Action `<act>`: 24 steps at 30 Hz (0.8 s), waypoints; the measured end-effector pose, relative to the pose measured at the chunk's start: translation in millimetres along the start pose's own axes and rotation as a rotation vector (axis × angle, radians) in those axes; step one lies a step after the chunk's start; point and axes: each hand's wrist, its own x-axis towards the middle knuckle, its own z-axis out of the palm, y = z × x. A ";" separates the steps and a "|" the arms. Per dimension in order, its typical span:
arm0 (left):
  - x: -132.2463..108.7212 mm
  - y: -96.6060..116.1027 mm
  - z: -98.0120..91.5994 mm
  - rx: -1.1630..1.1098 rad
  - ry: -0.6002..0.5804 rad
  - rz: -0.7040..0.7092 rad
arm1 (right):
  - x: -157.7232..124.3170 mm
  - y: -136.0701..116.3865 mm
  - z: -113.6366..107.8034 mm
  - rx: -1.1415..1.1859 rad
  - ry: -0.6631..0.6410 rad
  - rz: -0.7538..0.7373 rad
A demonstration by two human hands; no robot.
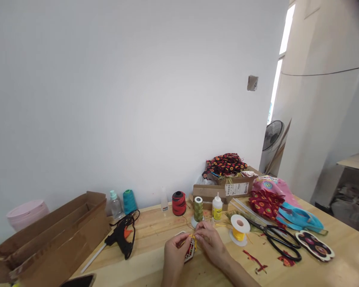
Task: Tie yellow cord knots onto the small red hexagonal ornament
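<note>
Near the front middle of the table, my left hand (177, 251) and my right hand (210, 242) pinch a thin yellow cord (192, 236) between them. Both hands have their fingertips close together. Below the cord lies a small flat piece with a pale patterned rim and a red inside (190, 253), partly covered by my left hand. Whether the cord is fastened to that piece, I cannot tell. A white spool of yellow cord (239, 230) stands just right of my right hand. Behind my hands are a spool of green cord (198, 209) and a white glue bottle (217, 207).
Black scissors (283, 240) and a decorated flat piece (315, 245) lie at right, near fabric scraps (255, 261). A glue gun (122, 234) and a long cardboard box (62, 239) are at left. Red cord (179, 204) and a box of fabric (236, 185) stand by the wall.
</note>
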 end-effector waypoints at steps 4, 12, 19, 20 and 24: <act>-0.2 4.6 -1.9 -0.131 0.027 -0.044 | 1.0 -6.8 1.6 -0.005 -0.018 0.040; -0.5 4.1 -5.1 -0.137 -0.114 -0.034 | -6.3 -5.8 13.5 0.116 0.072 0.121; -0.7 5.5 -0.9 -0.095 -0.130 -0.039 | -4.7 -0.9 20.3 0.189 0.139 0.195; -0.6 5.9 -0.4 -0.093 -0.126 -0.038 | -3.8 -1.4 20.5 0.203 0.161 0.200; -0.9 5.9 2.1 -0.120 -0.119 -0.054 | -1.5 -3.0 16.6 0.311 0.201 0.231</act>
